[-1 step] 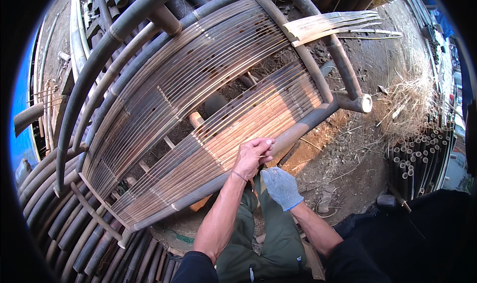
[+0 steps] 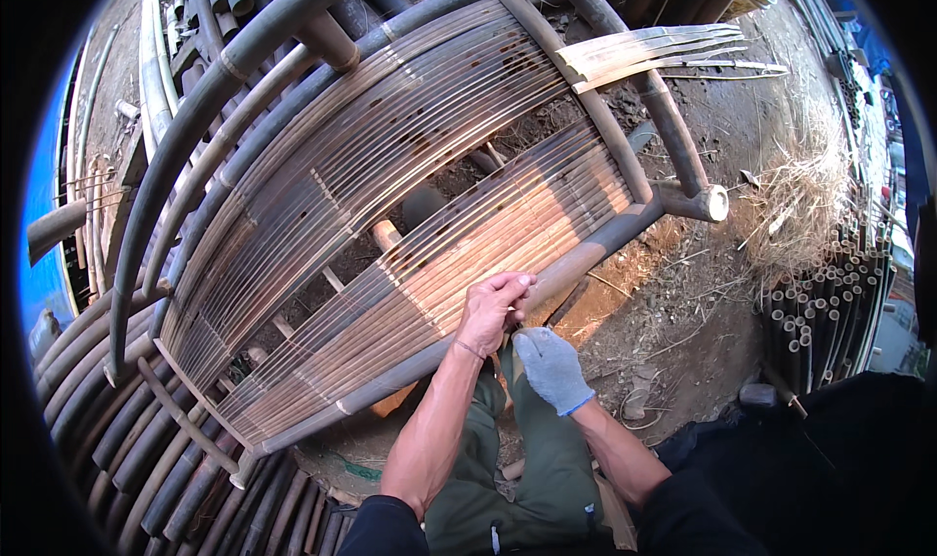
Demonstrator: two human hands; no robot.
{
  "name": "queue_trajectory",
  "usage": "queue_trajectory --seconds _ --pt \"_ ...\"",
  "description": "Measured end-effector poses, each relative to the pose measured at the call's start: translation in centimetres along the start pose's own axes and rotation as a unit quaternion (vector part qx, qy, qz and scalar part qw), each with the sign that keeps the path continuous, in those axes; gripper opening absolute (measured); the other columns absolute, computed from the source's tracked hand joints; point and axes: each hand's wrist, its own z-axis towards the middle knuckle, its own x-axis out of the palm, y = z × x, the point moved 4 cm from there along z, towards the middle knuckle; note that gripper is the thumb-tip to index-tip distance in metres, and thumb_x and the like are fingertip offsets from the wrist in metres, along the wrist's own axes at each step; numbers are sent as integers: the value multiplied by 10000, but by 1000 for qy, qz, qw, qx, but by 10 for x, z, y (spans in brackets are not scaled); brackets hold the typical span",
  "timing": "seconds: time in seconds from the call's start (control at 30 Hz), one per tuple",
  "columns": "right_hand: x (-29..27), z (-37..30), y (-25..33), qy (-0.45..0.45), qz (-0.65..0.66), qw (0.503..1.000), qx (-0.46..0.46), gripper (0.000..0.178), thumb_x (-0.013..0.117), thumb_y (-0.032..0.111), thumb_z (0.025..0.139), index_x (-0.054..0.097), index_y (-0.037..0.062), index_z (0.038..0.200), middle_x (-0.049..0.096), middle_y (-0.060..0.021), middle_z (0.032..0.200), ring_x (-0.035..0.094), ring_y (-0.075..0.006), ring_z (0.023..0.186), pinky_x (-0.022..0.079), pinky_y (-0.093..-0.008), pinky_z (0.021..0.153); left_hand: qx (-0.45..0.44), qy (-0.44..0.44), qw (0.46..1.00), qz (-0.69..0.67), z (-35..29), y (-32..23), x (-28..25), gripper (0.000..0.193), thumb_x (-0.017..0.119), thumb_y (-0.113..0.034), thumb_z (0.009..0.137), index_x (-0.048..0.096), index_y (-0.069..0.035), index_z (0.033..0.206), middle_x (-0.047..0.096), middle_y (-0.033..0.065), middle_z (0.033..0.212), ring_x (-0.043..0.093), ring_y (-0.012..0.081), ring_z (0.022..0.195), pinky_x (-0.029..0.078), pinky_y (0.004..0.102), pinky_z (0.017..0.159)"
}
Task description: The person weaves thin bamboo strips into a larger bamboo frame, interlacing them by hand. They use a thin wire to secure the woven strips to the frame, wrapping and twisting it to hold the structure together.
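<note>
Bamboo slat panel (image 2: 390, 205) lies across the round-pole frame, its near rail (image 2: 576, 263) running just in front of your knees. Your bare left hand (image 2: 495, 307) is closed, fingers pinched together on the slat ends at that rail; what sits between them is too small to tell. Your gloved right hand (image 2: 552, 366) rests just below the rail, fingers loosely together, holding nothing visible. Looks like fixing slats at the rail; next calls for steadying with the glove.
</note>
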Motion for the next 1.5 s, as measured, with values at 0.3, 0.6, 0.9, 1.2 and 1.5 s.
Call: queue_trajectory --seconds 0.3,0.6,0.9,1.2,1.5 --pt "-52 -15 -198 29 -233 902 361 387 603 333 943 630 23 1174 640 -223 1040 607 -386 1010 498 -489 863 343 -349 856 165 35 -42 -173 214 705 -195 929 743 -6 1023 674 18 848 571 76 700 457 225 643" --pt "-57 299 -87 34 -300 897 -324 522 633 112 777 613 183 1294 592 -171 1256 570 -380 1171 469 -457 1031 478 -491 601 412 139 -22 -98 128 694 -282 902 735 -163 920 631 37 969 571 272 953 426 455 871" --pt "-18 385 -95 372 -281 825 -318 314 659 219 847 718 132 1143 708 -160 1046 667 -350 1012 527 -432 881 554 -502 535 393 137 -21 -99 101 698 -212 874 736 -124 904 633 51 934 601 269 921 431 438 832" --pt "-46 315 -72 49 -346 804 -481 113 619 192 863 693 106 874 685 -156 836 679 -364 814 552 -469 723 654 -378 585 297 138 -26 -78 123 675 -121 910 755 -34 947 704 93 929 670 216 804 532 322 728" --pt "-47 311 -134 129 6 941 -312 232 570 227 929 689 31 964 650 -157 832 637 -305 791 508 -394 702 526 -112 751 383 226 -51 11 184 693 -167 924 758 -32 1030 747 44 899 659 103 813 521 265 751"
